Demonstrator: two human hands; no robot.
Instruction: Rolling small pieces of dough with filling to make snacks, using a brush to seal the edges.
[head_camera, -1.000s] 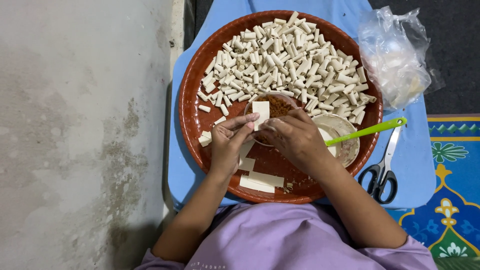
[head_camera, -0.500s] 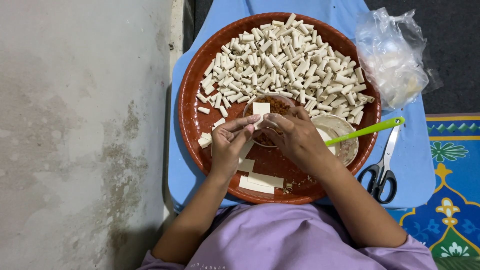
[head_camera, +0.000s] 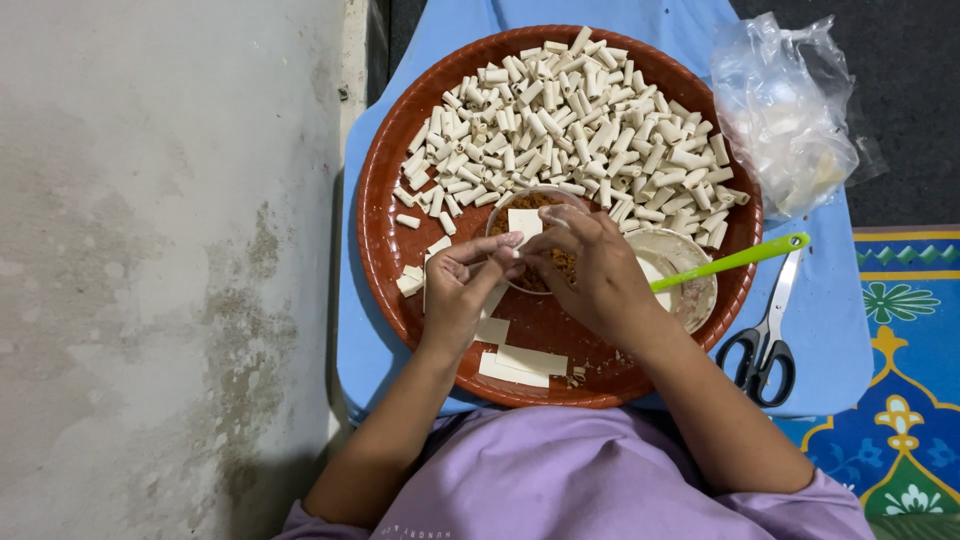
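Both hands, left hand (head_camera: 462, 285) and right hand (head_camera: 590, 270), pinch a small wrapper (head_camera: 497, 262) over the filling bowl (head_camera: 530, 205), many finished rolls (head_camera: 570, 120) piled on the tray (head_camera: 380, 200), few flat sheets (head_camera: 520, 362) left.

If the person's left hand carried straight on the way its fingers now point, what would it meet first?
Most likely the right hand: the left hand points right, fingertips nearly meeting it above the small bowl of brown filling. Depth is unclear.

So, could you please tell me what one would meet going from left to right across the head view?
Stained concrete wall → left hand → right hand → green spoon handle → black-handled scissors → patterned mat.
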